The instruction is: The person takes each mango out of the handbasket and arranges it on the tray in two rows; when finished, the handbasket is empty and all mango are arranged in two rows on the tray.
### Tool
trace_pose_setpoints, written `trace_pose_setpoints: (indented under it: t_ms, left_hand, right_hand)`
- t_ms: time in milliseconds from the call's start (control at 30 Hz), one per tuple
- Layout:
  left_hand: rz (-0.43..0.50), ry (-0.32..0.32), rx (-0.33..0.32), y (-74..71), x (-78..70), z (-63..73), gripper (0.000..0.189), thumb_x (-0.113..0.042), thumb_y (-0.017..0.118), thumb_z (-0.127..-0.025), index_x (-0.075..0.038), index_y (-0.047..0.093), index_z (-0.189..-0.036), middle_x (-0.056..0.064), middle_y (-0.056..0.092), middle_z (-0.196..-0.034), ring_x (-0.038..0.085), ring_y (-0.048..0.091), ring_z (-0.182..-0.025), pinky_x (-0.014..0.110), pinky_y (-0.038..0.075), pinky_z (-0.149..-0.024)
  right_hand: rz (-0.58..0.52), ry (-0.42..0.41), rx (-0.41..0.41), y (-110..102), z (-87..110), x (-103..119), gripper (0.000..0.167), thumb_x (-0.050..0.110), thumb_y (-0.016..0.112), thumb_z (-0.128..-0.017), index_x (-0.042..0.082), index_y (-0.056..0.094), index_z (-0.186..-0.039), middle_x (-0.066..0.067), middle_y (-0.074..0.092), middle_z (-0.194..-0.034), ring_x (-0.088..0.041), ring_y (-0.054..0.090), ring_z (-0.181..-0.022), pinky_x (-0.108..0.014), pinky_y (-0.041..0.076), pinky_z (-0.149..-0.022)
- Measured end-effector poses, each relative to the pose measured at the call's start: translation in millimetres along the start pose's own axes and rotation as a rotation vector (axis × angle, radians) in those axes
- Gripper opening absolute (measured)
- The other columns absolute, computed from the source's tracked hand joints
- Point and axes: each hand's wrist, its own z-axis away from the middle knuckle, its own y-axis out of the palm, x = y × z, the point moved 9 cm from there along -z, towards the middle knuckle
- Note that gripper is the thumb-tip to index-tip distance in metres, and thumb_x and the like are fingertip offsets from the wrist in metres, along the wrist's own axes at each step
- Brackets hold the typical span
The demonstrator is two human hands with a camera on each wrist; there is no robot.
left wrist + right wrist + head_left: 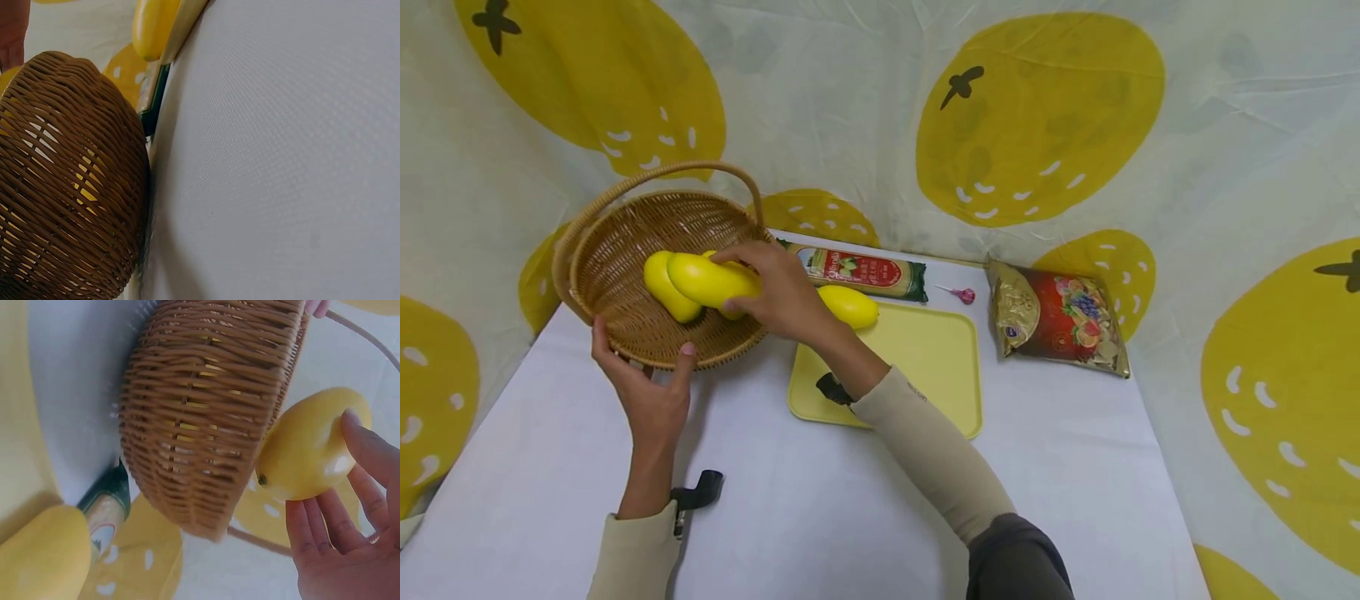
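A brown wicker basket is tilted, its opening facing me and its arched handle at the back. My left hand holds it by the near rim, thumb and fingers spread along the edge. With thumb and fingertips my right hand grips a yellow mango at the basket's opening. Behind that fruit, another mango lies inside the basket, partly covered. One more mango rests at the far left corner of a pale yellow tray. The left wrist view shows mostly the basket's woven side.
Behind the tray lies a long green and red packet, with a pink lollipop to its right. A gold and red bag stands at the back right. Fruit-printed cloth hangs behind the white-covered table.
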Motion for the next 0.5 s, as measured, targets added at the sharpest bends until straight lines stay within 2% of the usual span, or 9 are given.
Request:
trace_pose_setpoints:
  t_ms: [167,333,500]
  left_hand:
    - [0.001,0.0,0.001,0.7,0.2,-0.5,0.107,-0.006,0.078,-0.087,-0.021,0.011,-0.169,0.003,0.014,-0.174,0.032,0.032,-0.155,0.05,0.037,-0.121]
    - [-0.013,0.0,-0.002,0.7,-1.2,0.3,0.107,-0.005,0.078,-0.087,-0.021,0.011,-0.169,0.003,0.015,-0.174,0.031,0.033,-0.155,0.049,0.037,-0.12]
    - [-0.03,-0.001,-0.014,0.1,-3.6,1.3,0.105,-0.006,0.077,-0.088,-0.02,0.012,-0.169,0.005,0.016,-0.174,0.032,0.034,-0.154,0.048,0.038,-0.12]
  right_hand:
    - [-0.053,0.009,-0.067,-18,13.4,-7,0.054,0.022,0.087,-0.089,0.02,0.069,-0.14,0.007,0.069,-0.142,-0.014,0.057,-0.133,-0.024,0.042,-0.112]
    - [-0.08,0.006,-0.141,-37,30.3,-20,0.056,0.022,0.087,-0.088,0.02,0.069,-0.141,0.004,0.068,-0.144,-0.018,0.058,-0.132,-0.033,0.051,-0.104]
    - [-0.069,-0.013,-0.207,-53,46.3,-34,0.056,0.021,0.088,-0.086,0.018,0.07,-0.139,0.001,0.069,-0.142,-0.021,0.06,-0.127,-0.039,0.054,-0.099]
